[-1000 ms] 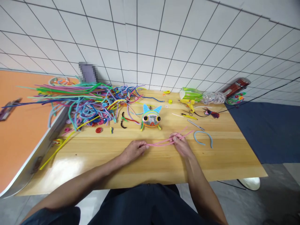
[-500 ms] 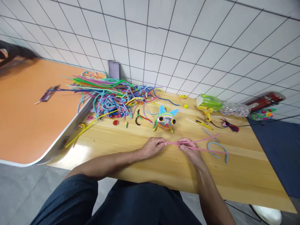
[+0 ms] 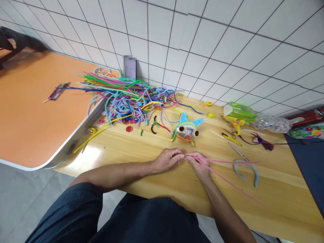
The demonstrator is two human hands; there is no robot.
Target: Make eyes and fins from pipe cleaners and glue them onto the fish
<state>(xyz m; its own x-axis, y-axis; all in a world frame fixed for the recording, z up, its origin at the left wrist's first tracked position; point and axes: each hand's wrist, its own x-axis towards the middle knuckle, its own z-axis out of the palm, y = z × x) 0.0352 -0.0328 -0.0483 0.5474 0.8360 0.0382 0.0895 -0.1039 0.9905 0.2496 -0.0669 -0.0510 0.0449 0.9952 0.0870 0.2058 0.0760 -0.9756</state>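
Note:
Pink pipe cleaners run from between my fingertips out to the right, their two long ends spread apart. My left hand pinches them at the left end. Close beside it, my right hand is closed round them, fingertips nearly meeting the left ones. Just beyond my hands stands a craft figure with blue ears, big black-and-yellow eyes, a silvery front and coloured pipe cleaner wrapping. A bent light-blue pipe cleaner lies right of my right hand.
A tangled heap of coloured pipe cleaners fills the back left. At right lie a yellow glue gun, a yellow cutter, a metal pen-like tool and a green package. An orange table adjoins on the left.
My right hand has slid left along the pink pipe cleaners, close to my left hand. Their free ends have swung, one now pointing lower right. The whole view has shifted slightly.

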